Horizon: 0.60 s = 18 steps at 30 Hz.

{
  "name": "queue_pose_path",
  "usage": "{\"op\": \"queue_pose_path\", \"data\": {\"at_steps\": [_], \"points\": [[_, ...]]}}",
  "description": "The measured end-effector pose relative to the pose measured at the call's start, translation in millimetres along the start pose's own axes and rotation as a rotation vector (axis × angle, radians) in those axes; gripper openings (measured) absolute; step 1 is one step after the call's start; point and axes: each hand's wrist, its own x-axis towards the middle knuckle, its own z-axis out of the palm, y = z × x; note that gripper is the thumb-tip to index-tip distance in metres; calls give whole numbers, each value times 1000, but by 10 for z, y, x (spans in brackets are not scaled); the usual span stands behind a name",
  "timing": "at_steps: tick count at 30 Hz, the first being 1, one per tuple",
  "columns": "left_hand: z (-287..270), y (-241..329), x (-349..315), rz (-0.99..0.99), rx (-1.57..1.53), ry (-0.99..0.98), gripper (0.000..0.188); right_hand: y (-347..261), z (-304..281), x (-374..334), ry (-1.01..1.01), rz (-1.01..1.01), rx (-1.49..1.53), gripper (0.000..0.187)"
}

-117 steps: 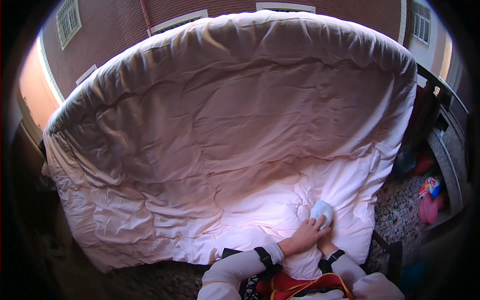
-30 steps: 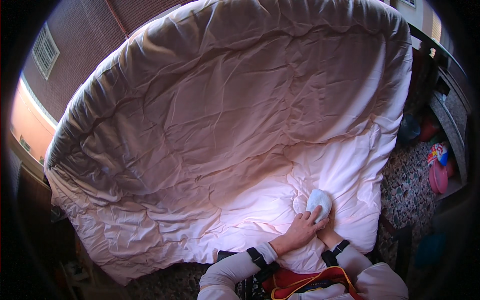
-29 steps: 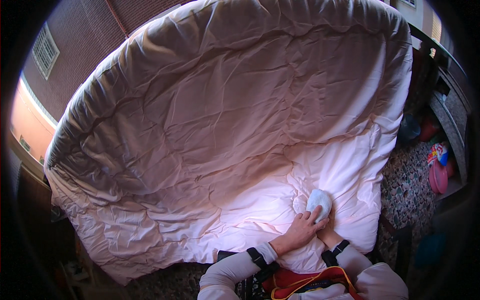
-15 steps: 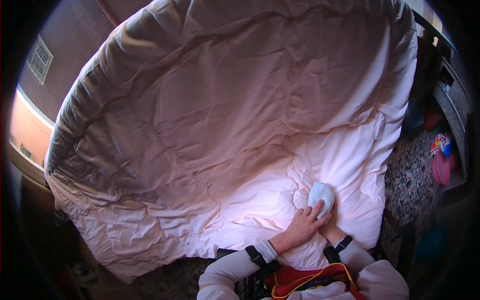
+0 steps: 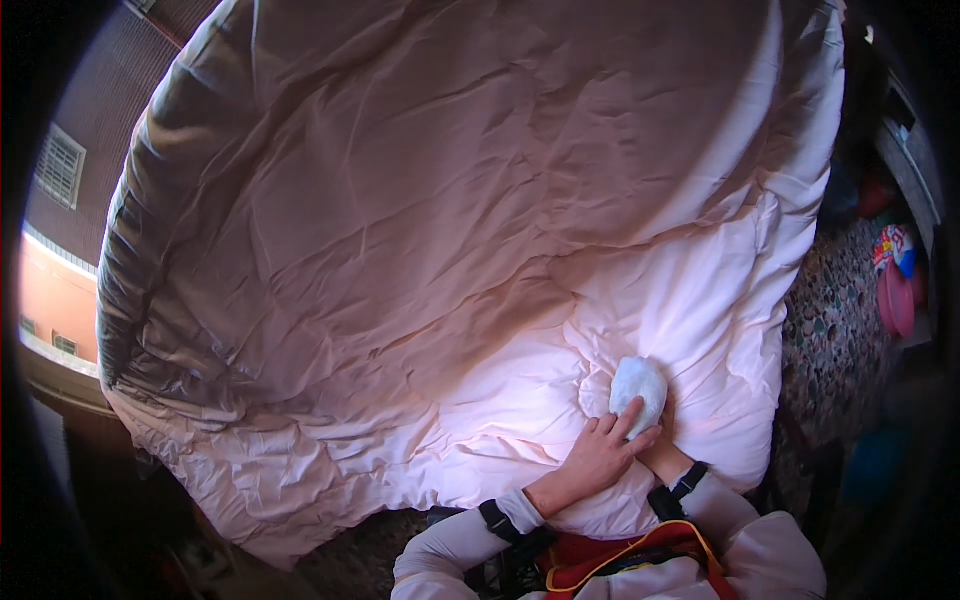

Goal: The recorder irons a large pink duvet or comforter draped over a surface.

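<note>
Pale pink fabric spreads in from the left: a quilt [image 5: 430, 270], creased and padded. I judge it soft but bulky, easiest to take by a bunched fold; its far edge is out of sight, so its long axis I cannot tell. Next, the left grip [image 5: 590, 460] has its index finger on the near end of a pale blue cloth [image 5: 640, 382]; whether it pinches or only rests, I cannot tell. The cloth sits over the quilt's bright near-right part, a rounded bundle, long axis roughly away from the person, 1 rounded end pointing forward. It looks light, limp, unlikely to break, best held by its sides. Just right, the right grip [image 5: 667, 456] is partly hidden; I cannot tell its state.
</note>
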Motion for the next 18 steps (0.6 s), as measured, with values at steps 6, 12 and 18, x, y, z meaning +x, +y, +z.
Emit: {"op": "queue_pose_path", "data": {"at_steps": [6, 12, 18], "points": [[-24, 9, 47, 15, 7, 19, 63, 216, 36, -9, 26, 4, -394, 64], [19, 2, 59, 36, 11, 36, 62, 290, 42, 34, 91, -36, 228, 65], [20, -7, 5, 46, 3, 63, 62, 1, -14, 31, 64, -73, -788, 63]]}}
